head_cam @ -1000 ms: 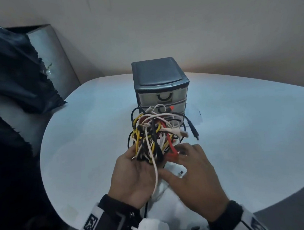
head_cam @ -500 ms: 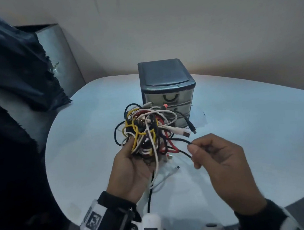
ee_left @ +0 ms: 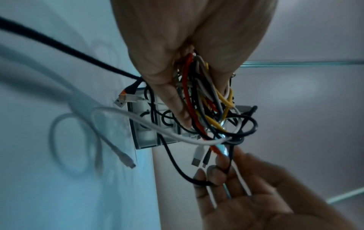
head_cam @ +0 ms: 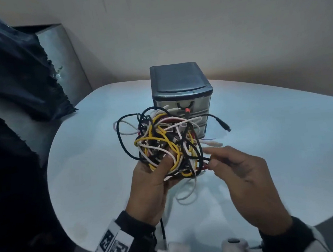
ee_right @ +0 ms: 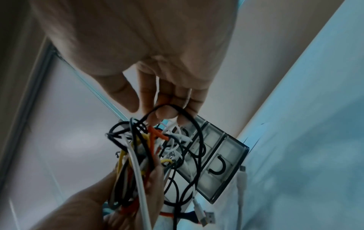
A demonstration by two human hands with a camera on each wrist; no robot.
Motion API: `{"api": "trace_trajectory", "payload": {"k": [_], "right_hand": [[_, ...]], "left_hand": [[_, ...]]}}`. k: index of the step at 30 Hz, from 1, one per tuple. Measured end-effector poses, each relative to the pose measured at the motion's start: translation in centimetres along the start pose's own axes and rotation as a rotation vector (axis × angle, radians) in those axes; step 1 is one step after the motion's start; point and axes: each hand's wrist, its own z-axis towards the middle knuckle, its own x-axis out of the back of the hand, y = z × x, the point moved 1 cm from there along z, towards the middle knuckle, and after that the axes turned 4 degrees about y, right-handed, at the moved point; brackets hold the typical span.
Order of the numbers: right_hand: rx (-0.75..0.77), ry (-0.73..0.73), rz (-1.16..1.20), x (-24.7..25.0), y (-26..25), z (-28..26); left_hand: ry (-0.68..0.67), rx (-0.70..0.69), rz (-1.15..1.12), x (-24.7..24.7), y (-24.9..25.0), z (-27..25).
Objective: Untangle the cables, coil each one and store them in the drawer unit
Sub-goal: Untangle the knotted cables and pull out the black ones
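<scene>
**Q:** Status of the hands, lower part of the frame?

**A:** My left hand (head_cam: 152,180), lower centre, has its fingers and thumb curled round the cable tangle (head_cam: 167,144) and holds it above the table (head_cam: 275,145). My right hand (head_cam: 245,177), lower right, pinches a black cable (ee_right: 189,124) at the tangle's right edge; in the right wrist view that cable loops over my fingertips (ee_right: 167,112).

**Q:** Condition of the tangle?

**A:** Still one knot at frame centre: yellow, white, black and red runs interlaced. Several plug ends hang free below it. I judge no cable separated yet, and none coiled.

**Q:** Storage, further back?

**A:** The drawer unit (head_cam: 182,96) stands upright on the table behind the tangle, upper centre. Its drawers appear closed; the tangle hides the lower fronts, so contents cannot be confirmed.

**Q:** Progress?

**A:** Early stage, in my judgement. Remaining: free each cable, coil it, open a drawer, store it.
</scene>
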Motion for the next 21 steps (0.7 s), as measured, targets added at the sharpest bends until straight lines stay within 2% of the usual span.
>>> {"api": "trace_trajectory", "payload": {"k": [2, 7, 10, 13, 16, 17, 19, 21], "right_hand": [[-0.003, 0.026, 0.038, -0.2, -0.5, -0.3], [0.067, 0.154, -0.290, -1.8, -1.1, -0.9], [0.056, 0.198, -0.319, -1.2, -0.3, -0.7], [-0.105, 0.260, -0.191, 0.2, 0.1, 0.0], [-0.306, 0.198, 0.079, 0.9, -0.8, 0.6], [-0.342, 0.174, 0.075, 1.3, -1.2, 0.6], [-0.342, 0.152, -0.076, 2.3, -1.5, 0.7], [-0.249, 0.157, -0.260, 3.4, -1.3, 0.8]], "left_hand": [[0.043, -0.075, 0.084, 0.2, -0.1, 0.0], [0.059, -0.239, 0.326, -0.4, -0.5, -0.9], [0.076, -0.270, 0.374, -0.6, -0.7, -0.9], [0.139, -0.305, 0.423, 0.4, -0.3, 0.0], [0.147, -0.321, 0.487, 1.4, 0.6, 0.5], [0.146, -0.320, 0.505, 1.7, 0.7, 0.6], [0.146, -0.310, 0.528, 2.3, 0.8, 0.8], [0.136, -0.291, 0.532, 2.6, 0.8, 1.0]]}}
